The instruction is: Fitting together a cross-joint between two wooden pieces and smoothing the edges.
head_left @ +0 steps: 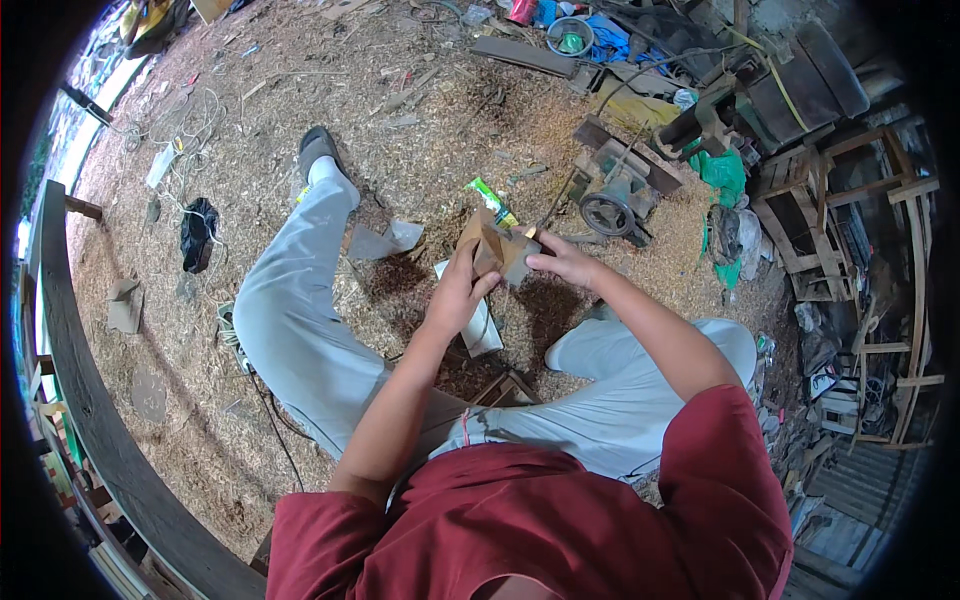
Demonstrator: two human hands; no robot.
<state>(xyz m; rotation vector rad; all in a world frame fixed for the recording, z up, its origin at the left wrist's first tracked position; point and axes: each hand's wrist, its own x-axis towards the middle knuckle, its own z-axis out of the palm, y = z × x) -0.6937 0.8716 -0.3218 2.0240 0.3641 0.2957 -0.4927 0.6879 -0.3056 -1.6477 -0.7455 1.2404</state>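
Between my two hands is a creased brown sheet (487,238), like sandpaper or stiff paper, with a greyer face toward the right. My left hand (463,288) grips its lower left part, the thumb lying across the near side. At the right edge, my right hand (566,263) pinches the sheet between thumb and fingers. A pale flat board (482,335) lies below the hands, between my legs. Just beyond the sheet is a green packet (492,201). Greyish sheet pieces (385,241) rest on the ground to the left of my hands.
Wood shavings cover the ground (400,130). A machine with a round handwheel (607,214) stands ahead right, near a wooden frame (810,230). At the far side is a bucket (570,37). A black plastic bag (198,235) and cords lie left, beside a long beam (100,420).
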